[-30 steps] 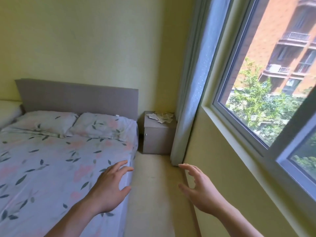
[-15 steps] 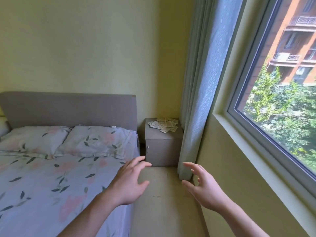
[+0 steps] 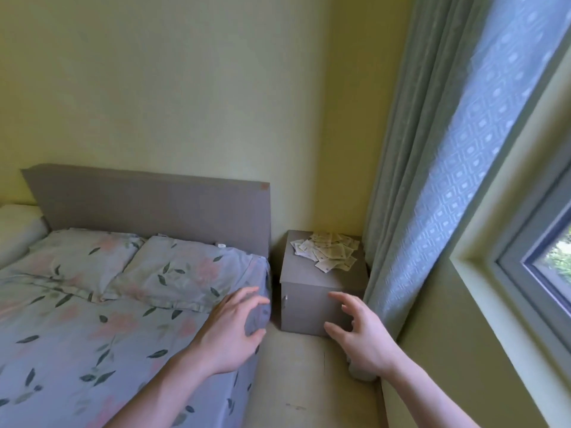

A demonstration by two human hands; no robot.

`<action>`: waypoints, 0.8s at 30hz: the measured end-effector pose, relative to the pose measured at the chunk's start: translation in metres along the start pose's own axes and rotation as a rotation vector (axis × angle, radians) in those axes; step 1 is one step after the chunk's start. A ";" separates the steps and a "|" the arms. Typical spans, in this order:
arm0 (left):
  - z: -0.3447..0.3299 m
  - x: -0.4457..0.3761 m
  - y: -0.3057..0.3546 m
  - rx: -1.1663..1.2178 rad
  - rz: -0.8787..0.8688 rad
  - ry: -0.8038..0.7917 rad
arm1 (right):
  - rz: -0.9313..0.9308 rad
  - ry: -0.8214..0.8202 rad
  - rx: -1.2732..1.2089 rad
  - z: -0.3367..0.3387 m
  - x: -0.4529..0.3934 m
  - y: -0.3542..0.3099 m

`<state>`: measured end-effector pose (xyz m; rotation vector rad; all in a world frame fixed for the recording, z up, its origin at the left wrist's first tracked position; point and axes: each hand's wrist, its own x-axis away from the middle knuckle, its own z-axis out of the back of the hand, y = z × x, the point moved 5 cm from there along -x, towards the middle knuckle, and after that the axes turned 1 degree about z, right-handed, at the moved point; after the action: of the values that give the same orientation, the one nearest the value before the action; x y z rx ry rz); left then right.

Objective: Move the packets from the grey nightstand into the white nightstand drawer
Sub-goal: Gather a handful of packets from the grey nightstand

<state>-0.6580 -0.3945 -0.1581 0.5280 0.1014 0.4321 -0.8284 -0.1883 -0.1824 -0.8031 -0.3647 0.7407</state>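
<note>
From the head camera, our one view, we cannot see the white nightstand or its drawer at all. The grey nightstand (image 3: 323, 299) stands in the corner between the bed (image 3: 123, 319) and the curtain (image 3: 438, 180), and we see only its top and its front, where a small handle sits at the left edge. The packets (image 3: 326, 254) lie on its top in a loose overlapping heap towards the back and right; they are too small and too piled up for us to count, and their print is unreadable.

We see two hands, both raised in front of us and holding nothing. Our left hand (image 3: 233, 332) hovers over the bed's corner with fingers spread and gently bent. Our right hand (image 3: 360, 333) is in front of the nightstand's lower right corner, fingers wide apart and slightly curved; whether it touches the front we cannot tell. Both forearms are cut off by the lower edge.

On the bed we count two flowered pillows (image 3: 185, 270) before one grey headboard (image 3: 148, 205), with a pale cushion cut off at the left. The window (image 3: 531, 257) is cut off at the right.
</note>
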 end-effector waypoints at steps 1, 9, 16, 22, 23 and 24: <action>-0.003 -0.016 -0.005 -0.004 0.014 -0.005 | 0.004 -0.019 0.002 0.002 -0.018 0.004; -0.031 -0.167 -0.049 -0.017 0.069 -0.040 | -0.060 -0.054 0.030 0.029 -0.159 0.066; -0.059 -0.331 -0.063 -0.007 0.047 -0.100 | -0.164 -0.045 0.084 0.061 -0.275 0.123; -0.116 -0.451 -0.048 0.035 0.042 -0.264 | -0.298 -0.045 -0.017 0.084 -0.354 0.183; -0.126 -0.469 -0.046 0.043 0.043 -0.285 | -0.328 -0.061 -0.026 0.086 -0.371 0.195; -0.136 -0.485 -0.045 0.045 0.048 -0.309 | -0.357 -0.072 -0.043 0.087 -0.389 0.207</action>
<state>-1.1083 -0.5718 -0.3053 0.6368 -0.1991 0.3911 -1.2415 -0.3260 -0.2910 -0.7278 -0.5738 0.4293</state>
